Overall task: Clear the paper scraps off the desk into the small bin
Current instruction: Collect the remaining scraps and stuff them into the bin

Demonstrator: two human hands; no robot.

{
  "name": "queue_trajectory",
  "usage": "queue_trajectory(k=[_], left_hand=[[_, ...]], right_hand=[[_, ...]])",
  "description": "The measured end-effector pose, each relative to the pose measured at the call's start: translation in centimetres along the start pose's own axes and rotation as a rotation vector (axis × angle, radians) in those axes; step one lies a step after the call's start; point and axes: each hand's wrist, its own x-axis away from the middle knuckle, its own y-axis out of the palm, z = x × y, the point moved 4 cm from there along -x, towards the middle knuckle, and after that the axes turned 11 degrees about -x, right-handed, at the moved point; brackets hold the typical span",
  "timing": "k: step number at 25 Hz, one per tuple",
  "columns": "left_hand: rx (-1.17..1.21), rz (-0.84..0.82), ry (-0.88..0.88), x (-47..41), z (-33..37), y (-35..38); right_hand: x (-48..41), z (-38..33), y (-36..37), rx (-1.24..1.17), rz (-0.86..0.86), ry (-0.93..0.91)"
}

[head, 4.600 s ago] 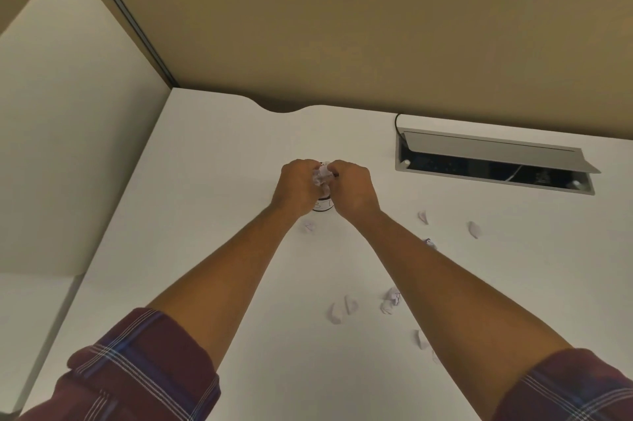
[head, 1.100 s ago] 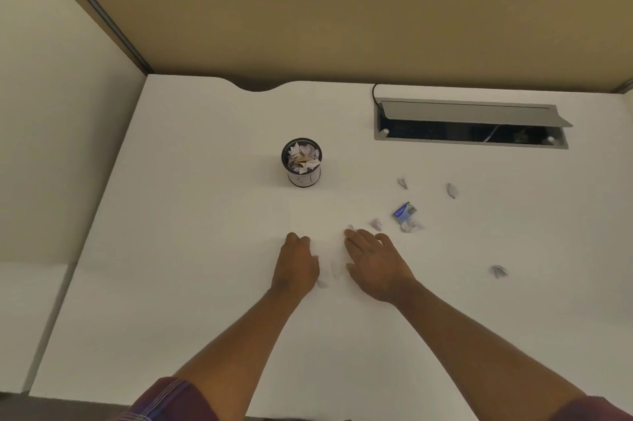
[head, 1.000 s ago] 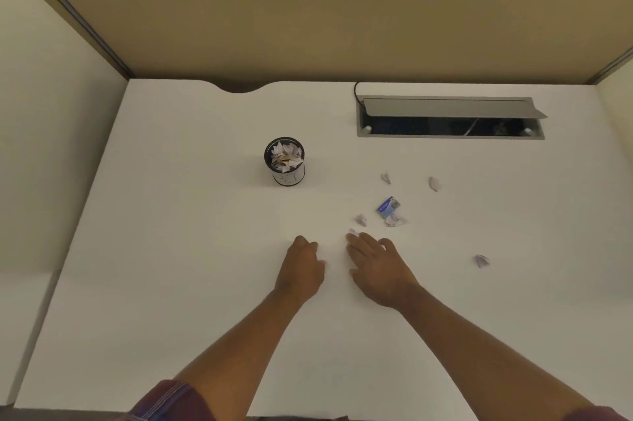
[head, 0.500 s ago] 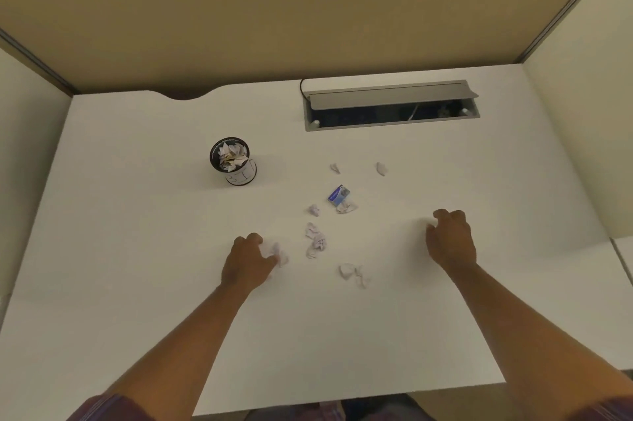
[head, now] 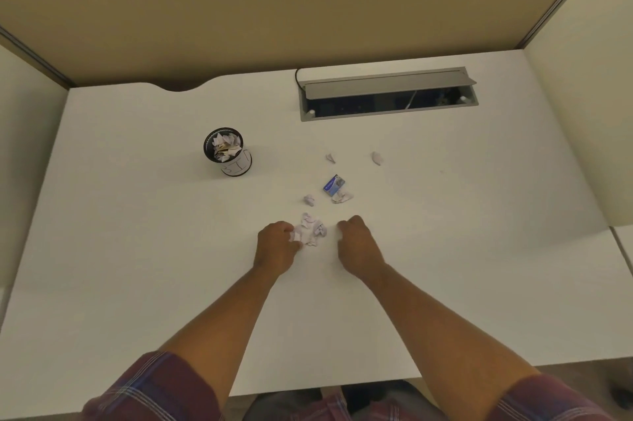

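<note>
A small black bin [head: 236,165], stuffed with paper scraps, stands left of the desk's middle. A loose pile of crumpled scraps [head: 312,230] lies between my two hands on the white desk [head: 137,249]. My left hand [head: 275,247] is curled at the pile's left edge with a white scrap pinched at its fingertips. My right hand [head: 358,246] is a closed fist resting just right of the pile; what its fingers cover is hidden. Single scraps lie further back: one [head: 309,200] above the pile, one [head: 342,198] beside a blue box, two more [head: 330,158] [head: 376,158] beyond.
A small blue box [head: 334,185] lies among the scraps. A grey cable hatch [head: 387,81] stands open at the back of the desk. Beige partition walls [head: 308,2] close in the back and both sides. The desk's front edge runs near my elbows.
My right hand came back from the far right to the pile, and the lone scrap out there is gone. My left hand slid right against the pile. The view shifted slightly left.
</note>
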Motion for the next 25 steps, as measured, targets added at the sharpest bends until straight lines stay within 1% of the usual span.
queue_trajectory(k=[2, 4, 6, 8, 9, 11, 13, 16, 18, 20, 21, 23, 25], left_hand=[[0.012, 0.015, 0.004, 0.0, -0.3, -0.3], [0.013, 0.029, -0.01, 0.1, -1.4, -0.9], [0.043, -0.004, -0.073, 0.4, -2.7, -1.0], [0.095, -0.059, -0.159, 0.8, -3.3, -0.6], [0.135, -0.07, -0.19, 1.1, -3.2, -0.2], [0.218, -0.075, -0.216, 1.4, -2.5, 0.4], [0.262, -0.07, -0.205, 1.1, -1.5, 0.9], [0.257, -0.085, -0.165, -0.1, -0.2, 0.9], [0.157, -0.097, -0.107, -1.0, 0.6, 0.2], [0.042, -0.07, -0.036, -1.9, 1.3, -0.9], [0.004, -0.051, -0.002, -2.4, 1.6, -1.4], [-0.073, -0.028, 0.056, -3.2, 2.1, -2.1], [-0.166, -0.023, 0.11, -3.8, 2.7, -2.2]], right_hand=[[0.0, -0.4, -0.2, -0.093, -0.007, -0.008], [0.5, 0.9, -1.6, -0.166, 0.049, 0.035], [1.6, 3.5, -2.7, -0.175, 0.105, 0.144], [3.1, 5.4, -2.2, -0.132, 0.078, 0.276], [3.9, 5.6, -1.3, -0.109, 0.053, 0.3], [4.6, 4.8, 0.9, -0.1, 0.039, 0.274], [3.8, 3.0, 2.3, -0.142, 0.089, 0.222], [1.2, 0.0, 2.5, -0.227, 0.163, 0.178], [-0.8, -1.3, 2.1, -0.262, 0.136, 0.135], [-2.4, -1.7, 0.9, -0.286, 0.058, 0.118], [-3.2, -1.5, -0.2, -0.291, 0.055, 0.115], [-5.1, -0.8, -3.4, -0.256, 0.158, 0.072], [-7.4, 0.2, -7.1, -0.153, 0.285, 0.031]])
